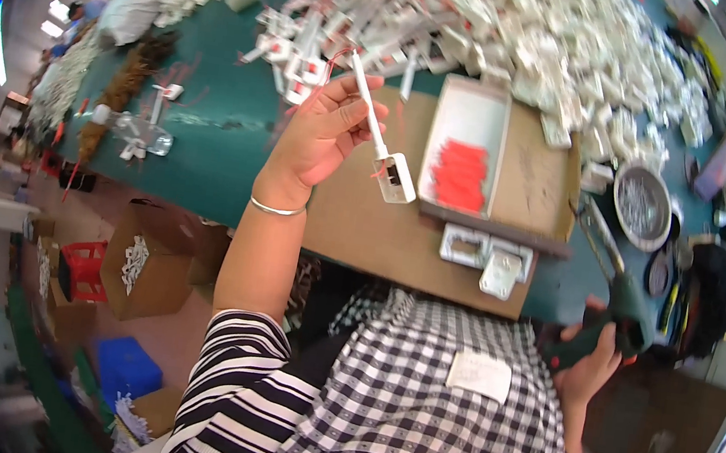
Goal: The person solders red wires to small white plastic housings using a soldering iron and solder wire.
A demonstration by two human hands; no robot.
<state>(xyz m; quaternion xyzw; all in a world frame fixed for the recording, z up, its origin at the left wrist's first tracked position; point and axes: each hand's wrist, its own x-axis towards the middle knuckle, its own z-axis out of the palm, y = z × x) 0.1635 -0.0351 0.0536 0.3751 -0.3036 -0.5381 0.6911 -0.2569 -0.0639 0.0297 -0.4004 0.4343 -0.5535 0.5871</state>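
My left hand (325, 134) is raised over the brown cardboard sheet (354, 225), its fingers closed round a white plastic piece (396, 179). That piece has a long thin stem and an open square box at its lower end, with thin red wires by it. Low at the right, my right hand (588, 366) grips a dark green power screwdriver (629, 312), whose long metal shaft points up and left. Between the hands, a shallow box (437, 135) contains a stack of red pieces (460, 175). White square housings (500, 272) lie below it, near the table's front edge.
A large heap of white plastic parts (536, 29) covers the far table. Stemmed pieces with red wires (297, 62) lie at its left. A round metal bowl (642, 206) of small metal pieces stands right. Cardboard cartons (152, 263) and a blue bin (129, 367) are on the floor.
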